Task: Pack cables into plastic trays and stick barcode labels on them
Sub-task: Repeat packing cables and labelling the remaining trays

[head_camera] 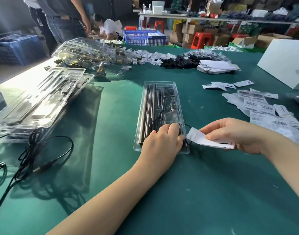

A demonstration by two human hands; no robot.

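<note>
1. The long clear plastic blister tray [159, 106] lies with its long axis running away from the person, its near end under the left hand [160, 141]. That hand's fingers curl down into the near right corner, pressing or pinching the thin black cable [187, 126] there — exactly which cannot be told.
2. The right hand [236, 133] sits just right of the tray, pinching a white paper label strip [203, 138] between thumb and fingers; the strip's free end points left and nearly touches the tray's right rim.
3. So the label goes leftward, a short way, and the right hand is the nearer one — my judgement.
4. The surface is a green cloth-covered table [196, 192]; loose barcode labels [264, 109] lie right, stacked filled trays [35, 102] left.
5. Behind is a cluttered workshop with people, blue crates and red stools.
</note>
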